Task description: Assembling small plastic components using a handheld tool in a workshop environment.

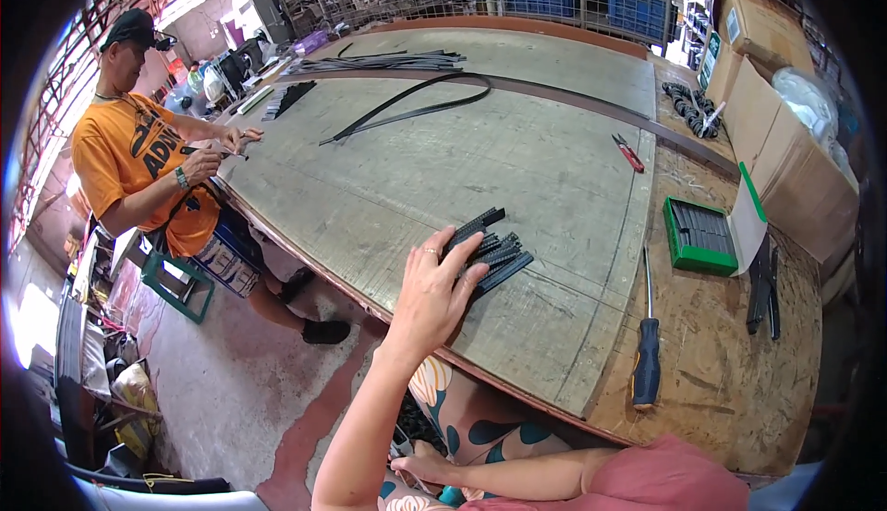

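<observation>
My left hand (pixel 434 282) reaches over the near edge of the table, its fingers spread and resting against a small pile of short black ribbed strips (pixel 499 254). The strips lie side by side, somewhat fanned out, and the hand partly covers them. Down at my lap, below the table edge, is my right hand (pixel 425 465). Its fingers are mostly hidden, so I cannot make out whether it holds anything. A small teal thing (pixel 451 495) shows just beneath it.
On the table (pixel 554 188) lie a looped black strip (pixel 416 104), long strips (pixel 388 63) and red-handled snips (pixel 628 153). At right are a screwdriver (pixel 647 363), a green box (pixel 702 236) of dark pieces and cartons (pixel 785 132). A person in orange (pixel 157 160) works at left.
</observation>
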### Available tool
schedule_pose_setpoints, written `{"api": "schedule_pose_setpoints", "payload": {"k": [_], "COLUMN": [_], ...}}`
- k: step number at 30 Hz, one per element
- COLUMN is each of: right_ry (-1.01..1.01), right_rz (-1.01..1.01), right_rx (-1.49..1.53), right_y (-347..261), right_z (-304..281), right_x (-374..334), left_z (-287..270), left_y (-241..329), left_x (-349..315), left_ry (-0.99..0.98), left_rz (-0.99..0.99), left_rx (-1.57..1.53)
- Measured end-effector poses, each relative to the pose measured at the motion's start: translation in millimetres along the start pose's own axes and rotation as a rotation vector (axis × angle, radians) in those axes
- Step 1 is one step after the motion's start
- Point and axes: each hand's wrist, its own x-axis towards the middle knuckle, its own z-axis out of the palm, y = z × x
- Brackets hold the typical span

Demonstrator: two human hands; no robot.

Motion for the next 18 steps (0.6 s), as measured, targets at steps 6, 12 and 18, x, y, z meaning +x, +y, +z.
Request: {"api": "schedule_pose_setpoints", "payload": {"k": [6,12,18], "right_ry": [-0.042,-0.021,0.039], "right_rz": [0.001,-0.007,-0.045], "right_rx": [0.043,-0.023,-0.096], "right_y": [-9,-5,15], "right_z": [2,3,9], "right_x": [-6,-5,8], "left_z": [-6,-8,-7], "left_y": [3,10,15], "left_x": [-12,-14,-20], "left_ry": [0.02,0.236,0.273], "left_rz": [0.114,0.129,0.122], "left_rx": [0.036,0.002,0.05]}}
